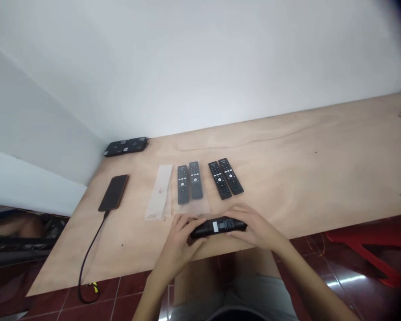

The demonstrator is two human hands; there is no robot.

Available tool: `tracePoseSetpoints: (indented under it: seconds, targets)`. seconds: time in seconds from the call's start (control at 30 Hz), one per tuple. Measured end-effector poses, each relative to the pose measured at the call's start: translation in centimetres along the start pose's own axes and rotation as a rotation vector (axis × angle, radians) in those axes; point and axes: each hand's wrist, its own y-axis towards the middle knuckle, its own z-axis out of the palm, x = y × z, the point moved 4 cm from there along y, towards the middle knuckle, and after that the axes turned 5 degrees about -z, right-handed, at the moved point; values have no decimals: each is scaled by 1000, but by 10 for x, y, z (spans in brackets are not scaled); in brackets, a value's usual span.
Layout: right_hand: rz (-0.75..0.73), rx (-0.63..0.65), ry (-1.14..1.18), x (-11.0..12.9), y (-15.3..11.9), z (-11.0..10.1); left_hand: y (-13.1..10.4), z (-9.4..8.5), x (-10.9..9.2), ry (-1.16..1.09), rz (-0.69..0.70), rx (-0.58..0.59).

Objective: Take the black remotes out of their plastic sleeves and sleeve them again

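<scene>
Near the table's front edge, my left hand (183,236) and my right hand (249,225) grip a black remote control (205,228) by its two ends. Its back faces up, with a white label in the middle. Just beyond my left hand lie two remotes in clear plastic sleeves, one on the left (182,185) and one on the right (195,180). Two bare remotes lie slanted side by side past my right hand, a left one (219,180) and a right one (231,176). Flat plastic sleeves (159,194) rest left of the sleeved pair.
A smartphone (114,192) lies on the left of the wooden table (304,165), its black cable (92,243) hanging over the front edge. Two black boxes (126,146) sit at the back left corner by the wall. A red plastic chair (377,249) stands at the right.
</scene>
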Motion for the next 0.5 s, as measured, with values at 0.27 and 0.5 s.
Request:
tracePoseSetpoints:
  seconds: [0.27,0.5]
  targets:
    - [12,-29,10,-4,-2,2,-14,-11,18,-333,-170,5]
    - [19,-29,49,-5,-2,-1,-24,-20,29,-605,-157,4]
